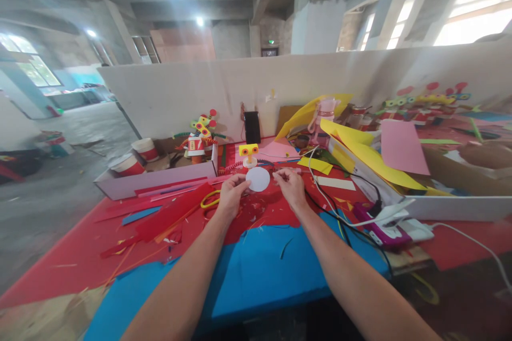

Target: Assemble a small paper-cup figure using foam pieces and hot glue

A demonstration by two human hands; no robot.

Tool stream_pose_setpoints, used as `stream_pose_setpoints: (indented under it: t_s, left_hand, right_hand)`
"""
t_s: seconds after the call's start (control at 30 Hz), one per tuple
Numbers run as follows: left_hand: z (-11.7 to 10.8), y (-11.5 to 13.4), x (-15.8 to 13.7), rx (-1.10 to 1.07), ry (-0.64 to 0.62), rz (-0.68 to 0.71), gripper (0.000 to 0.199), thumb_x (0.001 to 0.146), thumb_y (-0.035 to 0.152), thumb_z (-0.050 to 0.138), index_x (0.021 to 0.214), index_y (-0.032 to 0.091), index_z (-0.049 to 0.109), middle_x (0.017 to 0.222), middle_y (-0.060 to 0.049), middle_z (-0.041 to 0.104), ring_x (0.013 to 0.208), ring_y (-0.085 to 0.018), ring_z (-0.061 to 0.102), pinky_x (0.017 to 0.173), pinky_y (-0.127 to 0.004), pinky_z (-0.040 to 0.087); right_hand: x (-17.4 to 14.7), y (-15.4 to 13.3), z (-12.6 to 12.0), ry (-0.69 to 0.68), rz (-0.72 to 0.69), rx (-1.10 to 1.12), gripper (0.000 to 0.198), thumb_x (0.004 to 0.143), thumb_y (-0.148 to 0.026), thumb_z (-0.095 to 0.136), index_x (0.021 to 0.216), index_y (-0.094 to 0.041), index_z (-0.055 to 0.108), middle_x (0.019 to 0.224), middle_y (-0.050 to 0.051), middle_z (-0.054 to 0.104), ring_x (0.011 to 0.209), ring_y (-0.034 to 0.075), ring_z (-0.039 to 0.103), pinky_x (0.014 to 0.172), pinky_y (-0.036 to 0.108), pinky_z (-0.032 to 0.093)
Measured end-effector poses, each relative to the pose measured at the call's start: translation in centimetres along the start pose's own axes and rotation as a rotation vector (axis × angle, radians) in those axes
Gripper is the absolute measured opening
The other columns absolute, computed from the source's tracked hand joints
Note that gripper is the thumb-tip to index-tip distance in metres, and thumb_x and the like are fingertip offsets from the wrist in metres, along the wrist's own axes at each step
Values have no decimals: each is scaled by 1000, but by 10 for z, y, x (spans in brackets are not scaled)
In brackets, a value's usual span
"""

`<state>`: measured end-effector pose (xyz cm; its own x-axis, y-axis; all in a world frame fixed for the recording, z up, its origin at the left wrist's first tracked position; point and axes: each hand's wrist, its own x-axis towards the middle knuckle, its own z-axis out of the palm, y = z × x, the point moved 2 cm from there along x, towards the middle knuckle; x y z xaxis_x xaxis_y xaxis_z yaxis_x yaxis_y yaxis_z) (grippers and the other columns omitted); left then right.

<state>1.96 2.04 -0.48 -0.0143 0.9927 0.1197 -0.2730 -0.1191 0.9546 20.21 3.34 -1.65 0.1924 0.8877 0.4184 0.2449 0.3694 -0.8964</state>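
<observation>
Head view gave me a round white disc (258,179) near the middle of the table, held up over the red sheet (270,213). The left hand (232,192) pinched it by its left edge between thumb and fingers. Just beyond its other edge I saw the right hand (291,186), apart from the disc, with fingers bent and drawn in narrow; whether the tips met or gripped something small, I could not tell from my end. Right behind the disc stood a small toy (248,152) with a yellow head, orange eyes and a coiled arm on each side. The yellow handle of a pair of scissors (208,200) showed beside the left wrist, and a blue sheet (264,266) lay beneath the forearms. Farther left I made out a low box (160,184) with paper cups (127,164) in it and a bigger toy (197,141) at its right end. A black phone (252,127) leaned upright near the white board (168,90) at the back. Over to the right, yellow card (360,157) and a pink sheet (404,145) rested on a large box (460,208), and a purple power strip (380,228) sat in front of it with cables running off.
</observation>
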Motion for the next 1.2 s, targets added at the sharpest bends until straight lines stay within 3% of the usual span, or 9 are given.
stream_pose_setpoints:
  t_s: [0.13,0.23,0.4,0.7,1.07,1.2]
  left_hand:
    - [1,-1,-1,16,-14,12,26,57,28,77,74,14,64,65,1,66,51,-8,57,52,-19,45]
    - [3,-2,-2,62,-38,21,23,60,28,76,75,14,65,62,2,64,50,-7,54,51,-18,43]
    - [10,-1,-6,120,-124,60,21,62,28,75,76,15,66,66,1,66,53,-8,55,53,-19,43]
    - [7,-2,-4,131,-102,63,25,59,29,77,76,14,65,61,1,65,53,-10,57,55,-21,45]
    - [4,2,-3,99,-46,34,30,58,31,79,78,14,65,63,0,66,51,-9,56,52,-21,45]
    - [6,4,-6,123,-60,58,29,59,31,78,79,14,67,65,0,66,56,-10,57,55,-21,45]
  right_hand:
    - [-3,-1,8,-71,20,84,37,87,-48,42,76,-19,61,67,4,65,57,18,59,55,29,46]
    - [-9,-7,14,-104,-16,44,45,89,-55,35,70,-20,55,61,1,58,57,16,55,52,26,42]
    - [-17,-14,19,-147,-83,-96,35,80,-54,54,71,-20,49,64,-1,57,60,15,53,53,24,39]
    - [-14,-8,22,-191,-179,-71,19,83,-39,47,77,-21,47,72,2,60,64,17,54,59,27,43]
    - [-10,-4,23,-334,-119,77,9,78,-29,48,80,-22,52,74,1,61,67,17,55,64,28,45]
    - [-10,-7,21,-304,-104,86,14,78,-33,49,80,-20,54,74,1,62,68,17,55,63,28,44]
